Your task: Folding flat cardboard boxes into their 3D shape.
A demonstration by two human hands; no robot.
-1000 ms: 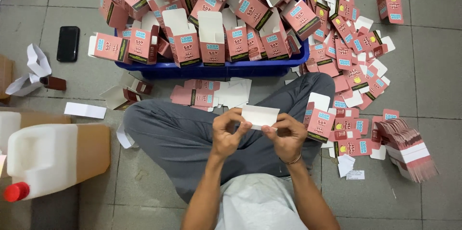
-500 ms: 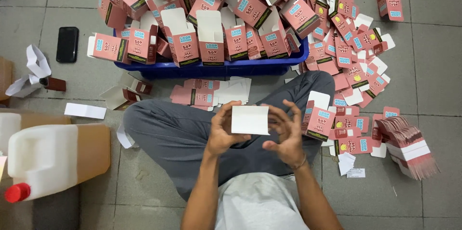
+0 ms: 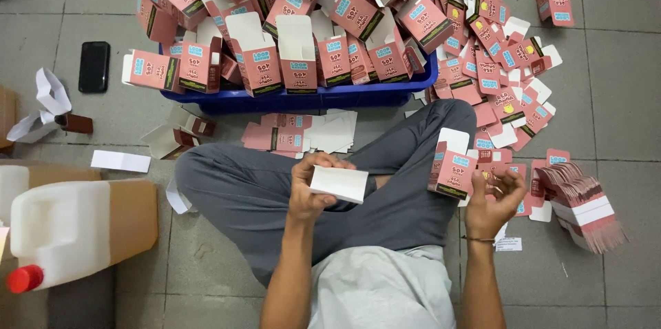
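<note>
Half a second back both hands met around the white carton over the lap; now the right hand (image 3: 490,201) has swung out to the person's right and hangs with fingers loosely spread and curled, palm up, touching nothing that can be made out, just beside the banded stack of flat pink blanks (image 3: 577,206). Only the left hand (image 3: 311,188) grips the small carton (image 3: 337,183), thumb and fingers pinching its near end; the carton is smooth matt card, boxy, showing its plain white side, held above the grey trousers (image 3: 261,194). One folded pink carton (image 3: 451,170) stands on the right knee with its white flap up. Beyond the knees a blue plastic crate (image 3: 303,99) overflows with more pink cartons, its rim mostly buried. Loose flat blanks (image 3: 502,88) litter the grey tiled floor (image 3: 606,95). At the left a translucent jug with a red cap (image 3: 62,232) is cut off by the edge, and a black phone (image 3: 93,66) lies flat.
</note>
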